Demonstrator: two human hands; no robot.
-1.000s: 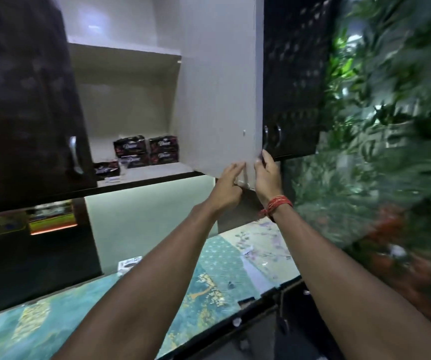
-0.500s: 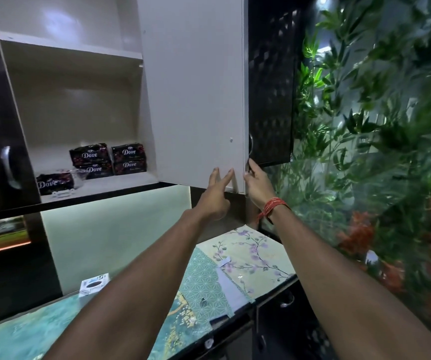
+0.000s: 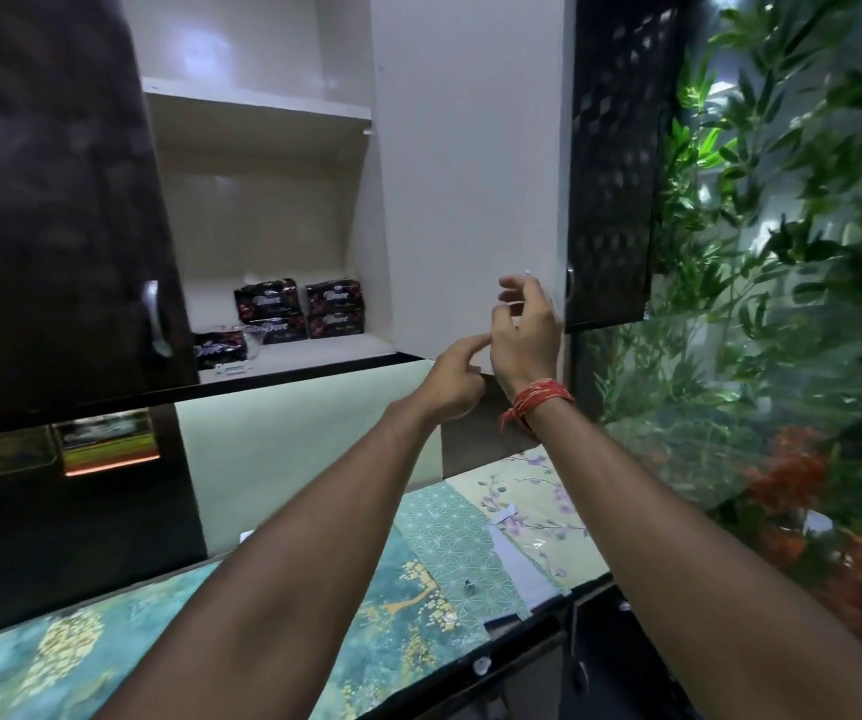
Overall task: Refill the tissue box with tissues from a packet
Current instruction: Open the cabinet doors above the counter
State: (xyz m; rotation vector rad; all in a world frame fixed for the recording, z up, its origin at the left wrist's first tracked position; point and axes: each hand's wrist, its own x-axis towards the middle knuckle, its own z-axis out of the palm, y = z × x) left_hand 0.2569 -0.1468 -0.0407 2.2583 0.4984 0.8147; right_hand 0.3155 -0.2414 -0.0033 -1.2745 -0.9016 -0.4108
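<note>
Several dark tissue packets (image 3: 298, 309) marked "Dove" are stacked on the lower shelf of the open wall cabinet (image 3: 262, 226), with one more packet (image 3: 218, 348) lying further left. The cabinet's white door (image 3: 465, 174) stands swung open. My left hand (image 3: 457, 379) is just below the door's bottom edge, fingers loosely curled, index finger out, holding nothing. In front of the door's lower corner my right hand (image 3: 525, 330) hovers with its fingers apart and empty, a red thread on its wrist. A white corner (image 3: 246, 536) peeks out behind my left forearm; what it is I cannot tell.
A shut dark cabinet door (image 3: 55, 200) with a metal handle hangs at the left. Another dark door (image 3: 611, 163) is to the right of the white one. Green plants and orange flowers (image 3: 782, 304) fill the right side. A counter with patterned mats (image 3: 449, 553) lies below.
Both hands have come off the white door's lower edge. My right hand has risen in front of the door, and my left hand has curled its fingers.
</note>
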